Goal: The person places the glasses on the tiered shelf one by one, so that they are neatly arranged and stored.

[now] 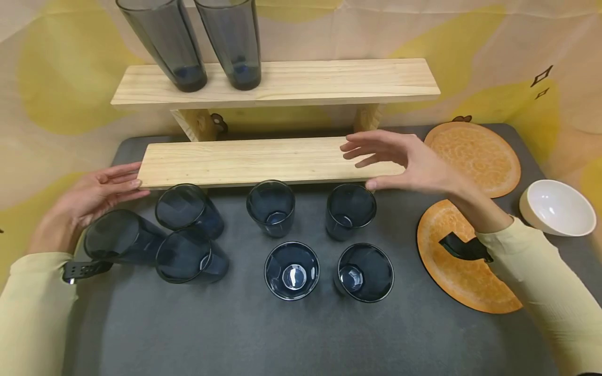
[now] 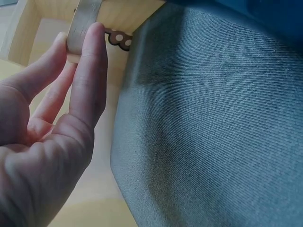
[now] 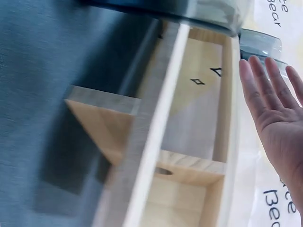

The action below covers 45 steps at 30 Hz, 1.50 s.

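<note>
A two-tier wooden shelf has a lower board (image 1: 244, 159) and an upper board (image 1: 329, 83). My left hand (image 1: 96, 196) pinches the left end of the lower board; in the left wrist view the thumb (image 2: 60, 40) and a finger (image 2: 92, 61) lie on either side of that board end (image 2: 81, 30). My right hand (image 1: 392, 156) hovers over the lower board's right end with fingers spread and nothing held. Two tall dark glasses (image 1: 166, 44) stand on the upper board. Several dark tumblers (image 1: 291, 271) stand on the grey table before the shelf, the leftmost tumbler (image 1: 113, 237) below my left wrist.
Two round orange-slice placemats (image 1: 472, 156) lie at the right, the nearer placemat (image 1: 442, 250) partly under my right forearm. A white bowl (image 1: 559, 209) stands at the far right. Patterned yellow cloth (image 1: 451, 31) hangs behind the shelf. The grey table (image 1: 291, 339) extends in front of the tumblers.
</note>
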Each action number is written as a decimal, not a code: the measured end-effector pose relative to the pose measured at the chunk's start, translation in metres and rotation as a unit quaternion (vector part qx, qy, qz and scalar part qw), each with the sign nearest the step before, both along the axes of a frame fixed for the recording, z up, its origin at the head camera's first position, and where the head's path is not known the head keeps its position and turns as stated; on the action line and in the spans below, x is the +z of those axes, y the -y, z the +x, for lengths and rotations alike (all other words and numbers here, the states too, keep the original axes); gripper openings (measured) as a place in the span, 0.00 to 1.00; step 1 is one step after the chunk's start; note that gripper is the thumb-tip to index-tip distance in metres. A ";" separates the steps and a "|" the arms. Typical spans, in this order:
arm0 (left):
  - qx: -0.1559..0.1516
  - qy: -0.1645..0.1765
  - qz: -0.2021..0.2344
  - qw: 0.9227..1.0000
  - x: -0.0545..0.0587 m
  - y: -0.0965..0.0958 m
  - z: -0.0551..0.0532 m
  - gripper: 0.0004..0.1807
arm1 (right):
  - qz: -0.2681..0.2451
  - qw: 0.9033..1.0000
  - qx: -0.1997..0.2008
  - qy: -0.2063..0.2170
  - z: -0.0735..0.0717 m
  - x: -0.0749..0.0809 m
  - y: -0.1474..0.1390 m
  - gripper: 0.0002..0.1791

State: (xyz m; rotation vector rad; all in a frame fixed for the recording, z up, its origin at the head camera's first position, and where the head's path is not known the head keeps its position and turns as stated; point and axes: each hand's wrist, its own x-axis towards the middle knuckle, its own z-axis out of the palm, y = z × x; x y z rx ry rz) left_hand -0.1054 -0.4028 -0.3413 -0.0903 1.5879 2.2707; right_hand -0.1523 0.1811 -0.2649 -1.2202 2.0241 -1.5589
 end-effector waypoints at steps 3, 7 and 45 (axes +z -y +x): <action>0.000 -0.004 0.008 1.000 0.000 0.001 0.001 0.25 | 0.020 1.000 0.009 0.004 0.004 -0.014 -0.005 0.42; 0.002 -0.003 0.003 1.000 0.001 0.002 0.003 0.26 | 0.041 0.999 0.020 0.019 0.009 -0.033 -0.011 0.46; 0.007 -0.005 0.003 1.000 0.003 0.000 0.004 0.26 | 0.049 0.991 -0.122 -0.024 0.050 -0.098 -0.010 0.52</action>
